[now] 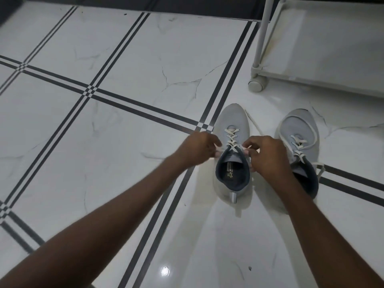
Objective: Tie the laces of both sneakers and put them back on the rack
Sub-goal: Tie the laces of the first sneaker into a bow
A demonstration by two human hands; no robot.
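Observation:
Two light grey sneakers with dark blue collars stand side by side on the tiled floor, toes pointing away from me. The left sneaker [231, 121] has white laces crossed over its tongue. My left hand [197, 147] pinches one lace end at the sneaker's left side, and my right hand [267, 155] pinches the other end at its right side. The right sneaker [299, 129] has loose laces trailing over its toe and off its right side; my right wrist covers part of its heel.
A white rack [324, 80] on a small caster wheel [256, 85] stands at the far right, its lowest shelf just above the floor. The glossy white floor [124, 80] has dark stripe lines. A dark strip runs along the far edge.

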